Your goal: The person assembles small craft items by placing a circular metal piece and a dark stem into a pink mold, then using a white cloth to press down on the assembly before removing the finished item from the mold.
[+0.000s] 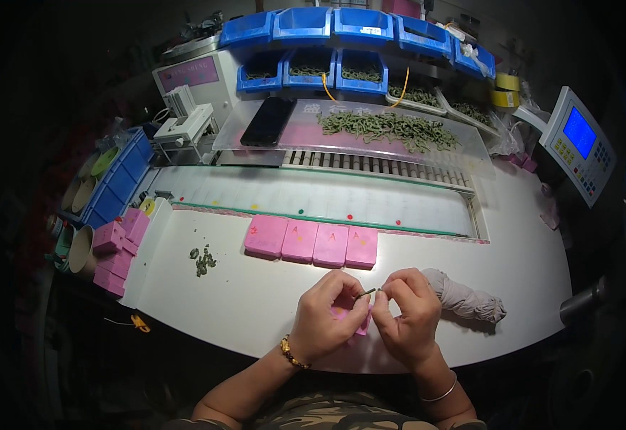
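Green sliver (365, 292) is being pinched by left hand (325, 315), right hand (413, 315) at 3 o'clock, grip unclear; probably light, brittle, best held mid-length.

Both bare forearms (245, 387) rise from the lower edge and slant inward, bringing the two hands close together in front of the body. The left hand (327, 309) pinches with thumb and forefinger, its knuckles bent. The right hand (411, 312) faces it, thumb and fingers curled, their tips just beside the left's; whether they meet is too small to tell.
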The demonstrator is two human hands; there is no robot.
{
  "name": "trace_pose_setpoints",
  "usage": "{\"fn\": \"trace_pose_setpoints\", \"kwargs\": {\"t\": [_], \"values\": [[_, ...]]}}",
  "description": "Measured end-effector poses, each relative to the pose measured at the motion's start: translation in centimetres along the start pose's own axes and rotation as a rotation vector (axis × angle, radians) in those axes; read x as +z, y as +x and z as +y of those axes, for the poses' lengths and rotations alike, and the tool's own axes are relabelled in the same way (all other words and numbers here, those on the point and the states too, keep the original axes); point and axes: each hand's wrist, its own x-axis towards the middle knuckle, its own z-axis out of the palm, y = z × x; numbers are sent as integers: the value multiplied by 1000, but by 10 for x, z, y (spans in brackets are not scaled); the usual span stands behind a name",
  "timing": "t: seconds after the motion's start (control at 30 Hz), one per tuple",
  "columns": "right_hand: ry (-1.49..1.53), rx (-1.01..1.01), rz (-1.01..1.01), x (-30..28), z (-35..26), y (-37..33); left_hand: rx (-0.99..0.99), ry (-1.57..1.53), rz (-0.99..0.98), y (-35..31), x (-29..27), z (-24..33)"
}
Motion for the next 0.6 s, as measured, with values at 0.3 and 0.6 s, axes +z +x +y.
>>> {"fn": "trace_pose_setpoints", "kwargs": {"t": [0.3, 0.6], "values": [[-23, 80, -74, -8, 12, 5, 518, 426, 99, 9, -10, -6], [707, 448, -258, -4, 11, -2, 701, 569, 70, 10, -12, -3]]}}
